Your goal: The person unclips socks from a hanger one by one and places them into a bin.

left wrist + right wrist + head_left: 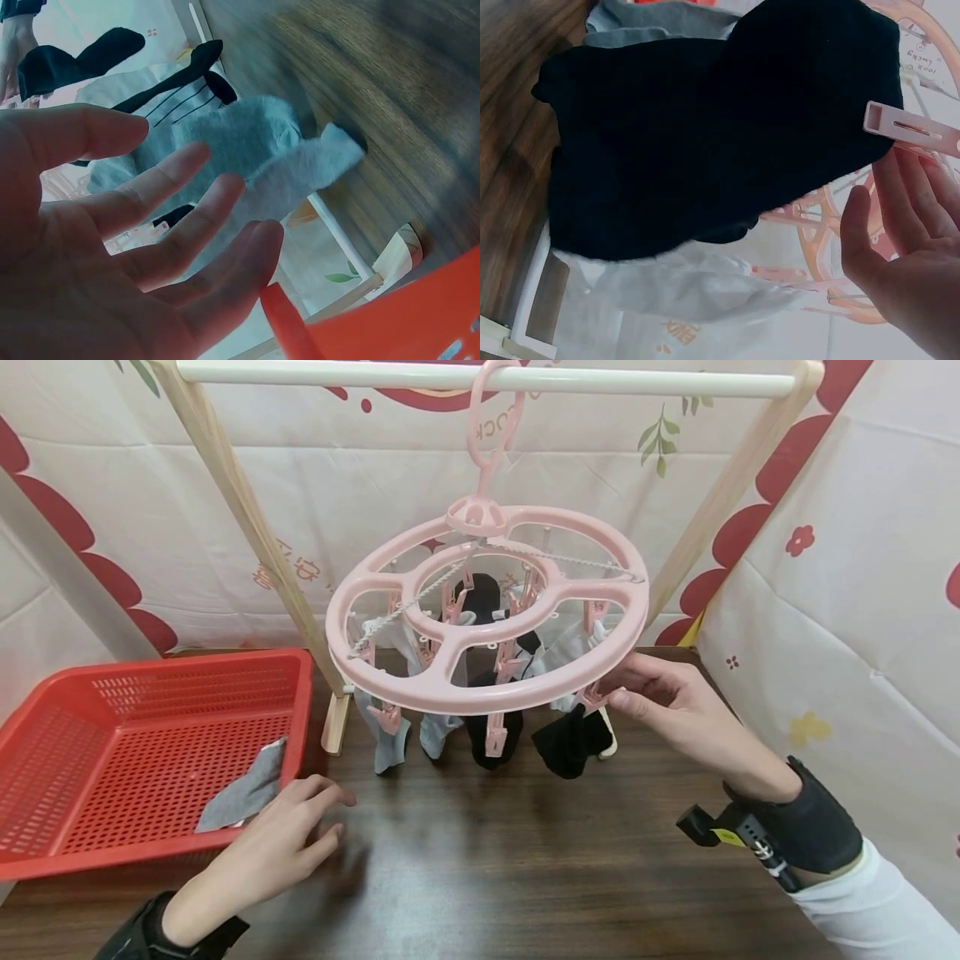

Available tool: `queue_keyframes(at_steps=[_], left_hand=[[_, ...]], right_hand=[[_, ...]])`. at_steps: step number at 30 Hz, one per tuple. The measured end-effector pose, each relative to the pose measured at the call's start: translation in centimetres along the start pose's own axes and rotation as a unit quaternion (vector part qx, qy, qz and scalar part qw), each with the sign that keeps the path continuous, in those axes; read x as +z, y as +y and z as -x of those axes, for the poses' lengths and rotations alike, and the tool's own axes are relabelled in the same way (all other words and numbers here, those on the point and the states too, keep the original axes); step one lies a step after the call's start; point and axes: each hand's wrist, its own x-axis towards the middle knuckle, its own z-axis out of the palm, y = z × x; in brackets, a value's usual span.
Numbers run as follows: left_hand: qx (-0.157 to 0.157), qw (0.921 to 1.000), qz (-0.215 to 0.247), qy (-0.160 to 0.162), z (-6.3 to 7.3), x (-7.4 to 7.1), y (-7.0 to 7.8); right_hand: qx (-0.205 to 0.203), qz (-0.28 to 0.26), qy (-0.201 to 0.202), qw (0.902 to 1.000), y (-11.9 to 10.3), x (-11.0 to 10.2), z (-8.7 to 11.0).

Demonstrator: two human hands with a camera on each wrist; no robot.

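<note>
A pink round clip hanger [468, 689] hangs by its hook from a white rod. A black sock [567, 743] is clipped to its right side by a pink clothespin [911, 129]. My right hand [663, 710] is beside that clothespin, fingers extended near it and thumb apart from the sock. More socks, grey, white and black, hang from other clips, such as a grey sock [390, 743]. My left hand [288, 831] hovers by the right rim of the red basket [303, 710], holding nothing, its fingers loosely bent. Inside the basket lies a grey sock [247, 789].
The white rod [637, 382] is carried by wooden legs [258, 527] on both sides, with a wooden foot [335, 724] near the basket. A dark wood table [480, 877] lies below. Printed cloth [847, 602] stands behind and to the right.
</note>
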Motion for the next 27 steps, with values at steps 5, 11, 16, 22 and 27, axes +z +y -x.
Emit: queue_keyframes(at_steps=[5, 11, 16, 22, 27], left_hand=[[-0.002, 1.0000, 0.006, -0.006, 0.0, 0.2, 0.2], [0.000, 1.0000, 0.001, 0.001, 0.2, 0.8, 0.6], [0.011, 0.9998, -0.007, 0.013, 0.2, 1.2, 1.1], [0.014, 0.9998, 0.002, 0.014, 0.0, 1.7, 1.8], [0.033, 0.9988, 0.014, 0.032, -0.4, 2.3, 2.3]], right_hand=[[0.010, -0.001, 0.004, 0.9999, 0.1, 0.6, -0.1], [0.020, -0.026, -0.001, 0.9995, 0.3, 1.3, -0.4], [0.031, -0.025, -0.002, 0.9992, 0.3, 1.8, -0.7], [0.064, -0.038, -0.001, 0.9973, 0.3, 2.3, -1.2], [0.081, -0.043, -0.005, 0.9958, 0.3, 2.8, -1.4]])
